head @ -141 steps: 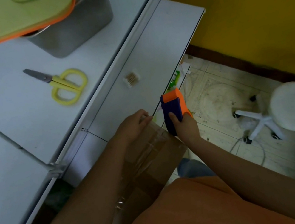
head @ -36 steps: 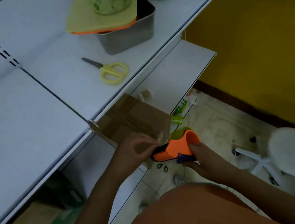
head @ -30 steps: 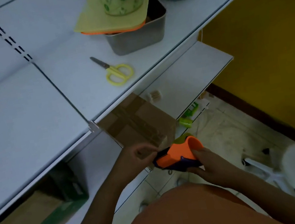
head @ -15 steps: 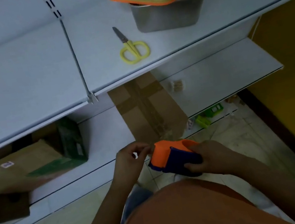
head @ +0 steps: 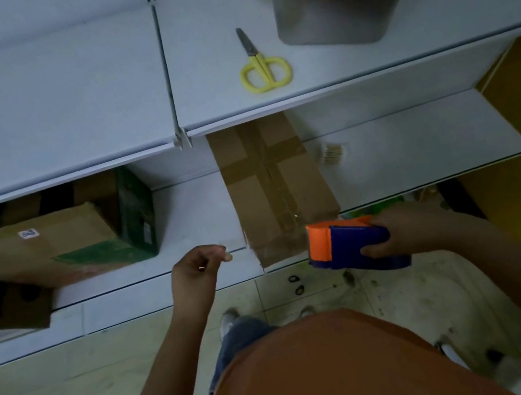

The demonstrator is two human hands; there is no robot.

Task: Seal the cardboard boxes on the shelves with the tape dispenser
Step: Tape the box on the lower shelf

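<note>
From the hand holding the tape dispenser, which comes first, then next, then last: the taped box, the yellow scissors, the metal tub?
From the right hand:
1. Taped cardboard box, just left on the lower shelf.
2. Yellow scissors, on the upper shelf.
3. Metal tub, farther back on the upper shelf.

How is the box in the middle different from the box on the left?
The middle box is plain brown with tape crossing its top; the left box has green print and a small white sticker. The middle box sticks out past the shelf edge; the left box sits tilted. Both are cardboard.

Two cardboard boxes, one tape dispenser, one scissors.
</note>
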